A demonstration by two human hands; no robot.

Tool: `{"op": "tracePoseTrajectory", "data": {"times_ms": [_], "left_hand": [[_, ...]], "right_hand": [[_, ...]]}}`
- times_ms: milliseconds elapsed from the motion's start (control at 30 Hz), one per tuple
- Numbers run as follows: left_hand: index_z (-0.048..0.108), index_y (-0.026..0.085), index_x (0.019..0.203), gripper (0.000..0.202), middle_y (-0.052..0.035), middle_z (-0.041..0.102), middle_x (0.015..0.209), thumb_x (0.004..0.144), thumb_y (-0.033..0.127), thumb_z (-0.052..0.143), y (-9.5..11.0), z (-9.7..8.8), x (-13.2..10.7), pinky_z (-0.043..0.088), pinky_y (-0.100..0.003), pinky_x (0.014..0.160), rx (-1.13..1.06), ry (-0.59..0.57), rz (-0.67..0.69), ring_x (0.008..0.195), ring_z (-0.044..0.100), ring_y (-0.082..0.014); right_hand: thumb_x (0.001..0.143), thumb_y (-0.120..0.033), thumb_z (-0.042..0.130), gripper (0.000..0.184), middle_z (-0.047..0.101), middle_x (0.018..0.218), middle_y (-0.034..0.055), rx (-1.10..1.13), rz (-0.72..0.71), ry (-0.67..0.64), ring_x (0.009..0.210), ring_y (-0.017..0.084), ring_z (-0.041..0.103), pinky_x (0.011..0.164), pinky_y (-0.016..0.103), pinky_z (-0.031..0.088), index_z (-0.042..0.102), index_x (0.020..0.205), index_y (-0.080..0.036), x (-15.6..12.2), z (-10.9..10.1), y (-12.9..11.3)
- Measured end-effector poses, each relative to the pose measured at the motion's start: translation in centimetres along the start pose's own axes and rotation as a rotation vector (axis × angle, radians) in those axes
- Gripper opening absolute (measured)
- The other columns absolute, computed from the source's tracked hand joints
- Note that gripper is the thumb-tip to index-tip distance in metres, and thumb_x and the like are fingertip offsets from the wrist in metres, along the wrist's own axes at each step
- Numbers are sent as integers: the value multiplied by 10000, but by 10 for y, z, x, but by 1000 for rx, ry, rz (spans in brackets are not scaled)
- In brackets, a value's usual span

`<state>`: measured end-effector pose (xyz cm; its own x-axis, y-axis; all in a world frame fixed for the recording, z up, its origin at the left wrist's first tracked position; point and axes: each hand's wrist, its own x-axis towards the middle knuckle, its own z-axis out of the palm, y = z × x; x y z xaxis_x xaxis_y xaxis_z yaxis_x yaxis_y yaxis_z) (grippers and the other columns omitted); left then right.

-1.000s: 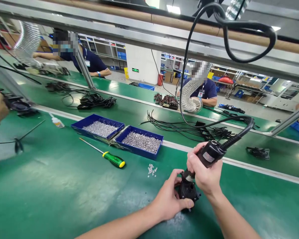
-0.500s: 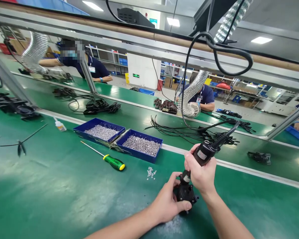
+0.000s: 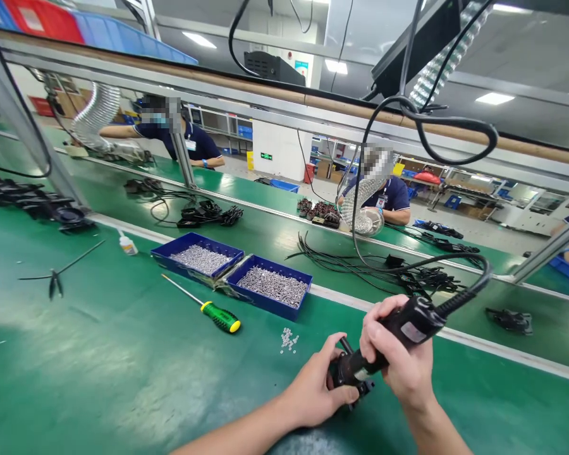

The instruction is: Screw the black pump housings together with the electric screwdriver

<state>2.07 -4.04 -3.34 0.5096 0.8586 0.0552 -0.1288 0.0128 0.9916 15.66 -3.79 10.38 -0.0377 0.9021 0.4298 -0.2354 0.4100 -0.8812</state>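
My right hand [image 3: 401, 363] grips a black electric screwdriver [image 3: 410, 325] whose thick cable [image 3: 474, 284] loops up overhead. The tool is tilted, its nose pointing down-left at a small black round part [image 3: 348, 376] on the green bench mat. My left hand [image 3: 315, 388] holds that part from the left side. A little heap of tiny silver washers [image 3: 288, 340] lies just left of my hands.
Two blue trays of screws [image 3: 199, 256] [image 3: 272, 284] sit behind, with a green-handled screwdriver [image 3: 218, 316] in front of them. Black tweezers [image 3: 54, 281] and a small glue bottle [image 3: 127, 243] lie at left. Black cables [image 3: 360, 262] cover the conveyor. Co-workers sit across the line.
The electric screwdriver has tipped from nearly upright to a lower slant toward the right. The view has shifted upward and to the left; my left hand stays on the black part.
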Motion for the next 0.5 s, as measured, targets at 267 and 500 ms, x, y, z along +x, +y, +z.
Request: {"op": "tracePoseTrajectory", "data": {"times_ms": [267, 500], "left_hand": [[479, 212, 1421, 704, -49, 705, 1036, 821, 317, 832, -2, 4, -2, 556, -340, 766, -20, 8, 50, 851, 692, -229], [463, 238, 1482, 878, -48, 736, 1050, 731, 316, 910, -6, 0, 1, 548, -429, 961, 41, 44, 28, 981, 684, -278]], "right_hand": [[915, -363, 770, 237, 623, 736, -26, -137, 115, -107, 527, 121, 557, 505, 278, 476, 571, 934, -237, -7, 5, 10], [903, -392, 755, 242, 578, 698, -32, -246, 58, 96, 521, 119, 505, 486, 276, 434, 576, 915, -230, -11, 12, 23]]}}
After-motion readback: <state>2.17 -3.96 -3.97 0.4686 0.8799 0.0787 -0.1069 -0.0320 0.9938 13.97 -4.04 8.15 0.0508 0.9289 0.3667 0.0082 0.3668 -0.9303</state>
